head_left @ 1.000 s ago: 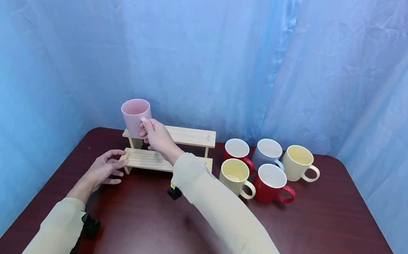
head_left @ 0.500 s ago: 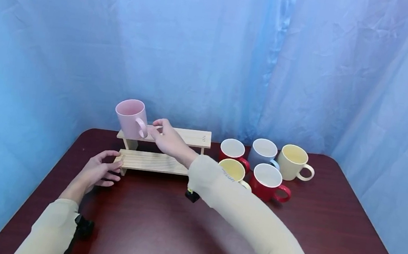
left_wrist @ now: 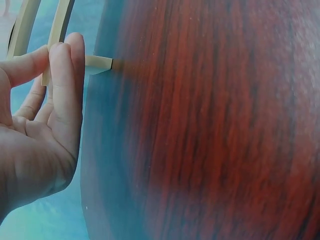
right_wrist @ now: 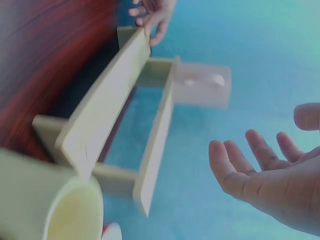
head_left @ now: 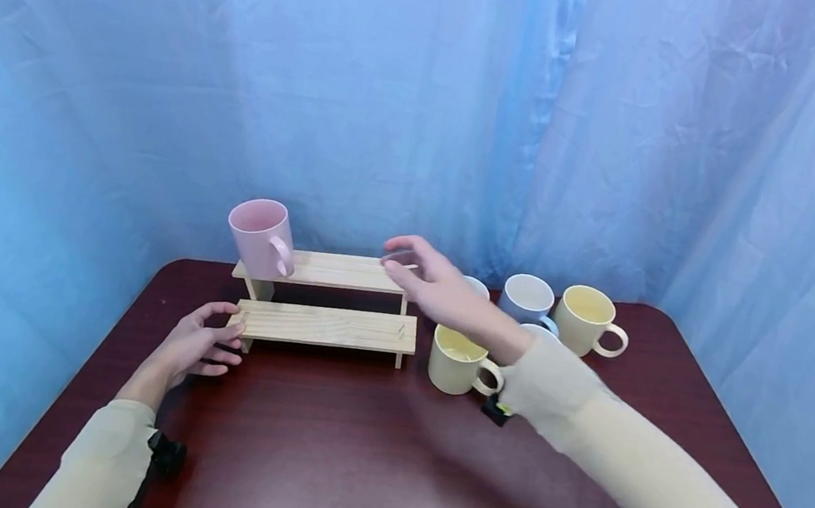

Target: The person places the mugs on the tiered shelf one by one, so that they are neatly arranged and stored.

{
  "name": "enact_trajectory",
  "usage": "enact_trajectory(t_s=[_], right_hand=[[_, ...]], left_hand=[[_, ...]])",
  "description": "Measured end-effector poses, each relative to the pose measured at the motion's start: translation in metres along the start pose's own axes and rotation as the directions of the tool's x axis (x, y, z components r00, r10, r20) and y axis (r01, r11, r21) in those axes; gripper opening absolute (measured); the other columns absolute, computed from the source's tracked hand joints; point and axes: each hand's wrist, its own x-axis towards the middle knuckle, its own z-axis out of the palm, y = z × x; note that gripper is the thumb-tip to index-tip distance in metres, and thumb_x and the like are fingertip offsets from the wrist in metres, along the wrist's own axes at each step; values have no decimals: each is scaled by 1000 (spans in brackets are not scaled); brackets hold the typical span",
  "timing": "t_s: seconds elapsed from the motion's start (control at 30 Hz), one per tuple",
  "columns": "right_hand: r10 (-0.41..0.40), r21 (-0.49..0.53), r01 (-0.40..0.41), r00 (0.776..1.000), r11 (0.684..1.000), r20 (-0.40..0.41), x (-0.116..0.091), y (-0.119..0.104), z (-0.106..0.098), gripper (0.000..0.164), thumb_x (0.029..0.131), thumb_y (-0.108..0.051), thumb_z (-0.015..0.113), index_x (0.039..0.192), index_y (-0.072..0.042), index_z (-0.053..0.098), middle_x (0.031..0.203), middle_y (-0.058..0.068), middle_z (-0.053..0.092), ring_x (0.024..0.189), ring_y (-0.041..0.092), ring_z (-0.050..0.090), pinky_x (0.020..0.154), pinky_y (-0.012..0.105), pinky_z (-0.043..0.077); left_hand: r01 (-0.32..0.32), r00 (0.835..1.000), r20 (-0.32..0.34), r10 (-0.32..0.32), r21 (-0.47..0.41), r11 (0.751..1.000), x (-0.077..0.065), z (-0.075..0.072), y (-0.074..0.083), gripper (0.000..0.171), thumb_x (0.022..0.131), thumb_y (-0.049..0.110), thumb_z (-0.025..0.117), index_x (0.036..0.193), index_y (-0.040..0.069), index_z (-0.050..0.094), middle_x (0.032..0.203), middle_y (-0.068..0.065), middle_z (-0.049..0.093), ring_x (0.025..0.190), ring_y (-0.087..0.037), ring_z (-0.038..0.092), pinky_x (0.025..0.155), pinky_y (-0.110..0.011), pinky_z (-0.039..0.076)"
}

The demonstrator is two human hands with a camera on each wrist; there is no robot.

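Observation:
A pink mug [head_left: 258, 239] stands upright on the left end of the upper board of a two-tier wooden shelf [head_left: 324, 326], its handle turned toward the right. My left hand [head_left: 189, 346] pinches the left end of the lower board between thumb and fingers, as the left wrist view shows with the board's edge [left_wrist: 56, 35]. My right hand [head_left: 441, 291] is in the air near the shelf's right end, fingers loosely bent and holding nothing. Below its wrist is a pale yellow mug [head_left: 451, 368]. In the right wrist view, that hand [right_wrist: 280, 180] is apart from the shelf.
Right of the shelf stand a blue mug [head_left: 523, 299], a larger yellow mug [head_left: 580, 328] and two mugs mostly hidden behind my right arm. All rest on a dark red-brown table [head_left: 325, 446]. Blue curtains [head_left: 395, 102] hang behind it and at the sides.
My right hand has let go of the pink mug's handle and moved right, away from it. The mug now stands on the upper board. My left hand has stayed at the lower board.

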Motion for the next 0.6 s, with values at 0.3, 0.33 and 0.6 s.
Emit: enact_trajectory(t_s=[0.3,0.33,0.6], right_hand=[[45,-85,-57,989,995,-139,-83,33,-74,49,105,-30,58,149,-13,44,145,7,53,130,29,52,103,33,46],[52,-104,-69,985,992,-162,-94,40,-81,50,105,-30,58,150,-13,43,146,7,53,131,29,52,103,28,45],[136,-195,-200,943,960,-303,-169,104,-124,57,106,-32,56,153,-5,37,149,18,46,119,5,52,88,10,45]], left_hand=[[5,1000,5,-5,-12,1000,-3,8,-3,62,100,33,67,150,18,34,102,-11,68,78,-22,74,63,-36,61],[4,1000,5,-4,-16,1000,-3,8,-3,62,100,33,67,150,18,34,102,-11,68,78,-22,74,63,-36,61],[9,1000,5,-9,-26,1000,2,6,-3,61,99,32,68,149,19,35,99,-10,68,78,-21,74,62,-36,60]])
